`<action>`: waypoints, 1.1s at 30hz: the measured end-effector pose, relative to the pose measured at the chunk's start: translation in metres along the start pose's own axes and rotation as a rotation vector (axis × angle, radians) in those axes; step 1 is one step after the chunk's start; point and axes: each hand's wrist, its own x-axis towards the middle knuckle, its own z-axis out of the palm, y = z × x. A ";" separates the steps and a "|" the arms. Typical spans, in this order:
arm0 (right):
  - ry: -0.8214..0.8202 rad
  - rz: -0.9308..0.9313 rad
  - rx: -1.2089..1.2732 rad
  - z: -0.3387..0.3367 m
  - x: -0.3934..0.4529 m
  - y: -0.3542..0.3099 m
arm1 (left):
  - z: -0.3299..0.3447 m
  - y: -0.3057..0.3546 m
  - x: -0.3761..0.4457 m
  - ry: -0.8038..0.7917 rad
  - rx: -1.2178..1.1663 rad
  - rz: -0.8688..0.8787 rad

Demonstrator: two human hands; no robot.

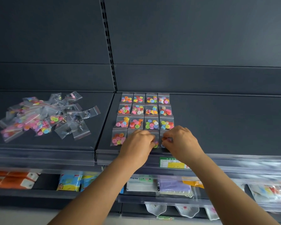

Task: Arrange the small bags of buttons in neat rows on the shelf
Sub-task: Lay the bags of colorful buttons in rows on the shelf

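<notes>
Under both hands, at the front edge of the shelf [217,124], sits the fourth row of the bag grid [146,111] — three full rows of four lie just beyond the knuckles, and the front row's leftmost bag [118,138] lies flat just left of the left hand. Left hand [137,143] has fingers curled down onto a bag mostly hidden beneath it; looks like a pinch, but the contact is covered. Right hand [179,140] pinches the front-right bag [165,142] with curled fingertips, apparently squaring it against its neighbour. Loose pile of unsorted bags [44,117] lies well off to the left of the left hand, on the adjoining shelf panel. Handling, as a judgement: thin clear zip bags, light, limp and slippery on the smooth shelf; buttons inside shift and bunch. Best held by an edge or the stiffer red zip strip, then slid flat — not squeezed over the buttons. Price tag [172,163] sits on the shelf lip below the right wrist.
</notes>
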 end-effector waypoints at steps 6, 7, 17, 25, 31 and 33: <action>0.011 -0.072 -0.027 -0.002 0.008 -0.021 | -0.017 -0.013 -0.006 0.079 0.109 -0.044; 0.016 -0.100 -0.027 -0.001 0.011 -0.027 | -0.021 -0.018 -0.007 0.086 0.122 -0.052; -0.029 -0.311 -0.006 0.028 0.060 -0.124 | -0.077 -0.108 -0.024 0.156 0.217 -0.188; -0.085 -0.364 0.024 0.063 0.101 -0.202 | -0.110 -0.198 -0.038 0.174 0.241 -0.265; -0.146 -0.361 0.017 0.086 0.123 -0.240 | -0.118 -0.253 -0.045 0.156 0.255 -0.357; -0.160 -0.354 0.023 0.093 0.130 -0.251 | -0.118 -0.268 -0.048 0.133 0.253 -0.385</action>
